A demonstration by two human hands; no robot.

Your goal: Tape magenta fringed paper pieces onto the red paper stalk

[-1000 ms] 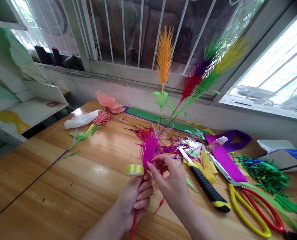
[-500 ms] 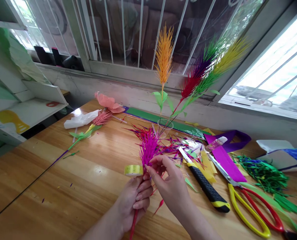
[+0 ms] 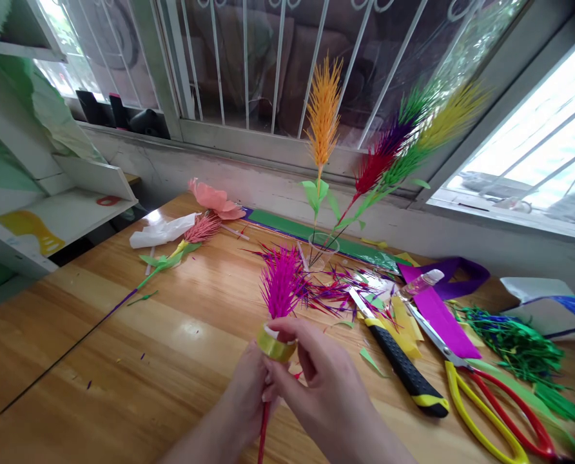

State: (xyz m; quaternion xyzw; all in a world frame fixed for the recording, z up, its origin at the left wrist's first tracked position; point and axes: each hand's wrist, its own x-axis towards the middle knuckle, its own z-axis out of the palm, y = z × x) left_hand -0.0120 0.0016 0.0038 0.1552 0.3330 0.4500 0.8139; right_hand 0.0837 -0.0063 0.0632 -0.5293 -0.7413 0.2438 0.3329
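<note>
In front of the clear cup [image 3: 324, 248], a magenta spike [image 3: 282, 283] of bristles rises on its red stem [image 3: 263, 432], clasped by the person's left hand [image 3: 242, 386], its fingers wrapped around the stem and partly covered by the right hand [image 3: 316, 374]. The right thumb and fingers pinch a yellow tape roll [image 3: 276, 345], which, from where I stand, blocks the base of the bristles. Red and purple strands [image 3: 333, 293] litter the table around the cup's near side. An orange spike [image 3: 323, 116] stands in the cup; two multicoloured spikes [image 3: 381, 151] lean out to its right. Right of the cup and nearer the person lie a black-and-yellow knife [image 3: 403, 364], scissors [image 3: 449, 354] and green shreds [image 3: 514, 338]; left of it, a pink spike [image 3: 203, 229] and a coral flower [image 3: 217, 200].
</note>
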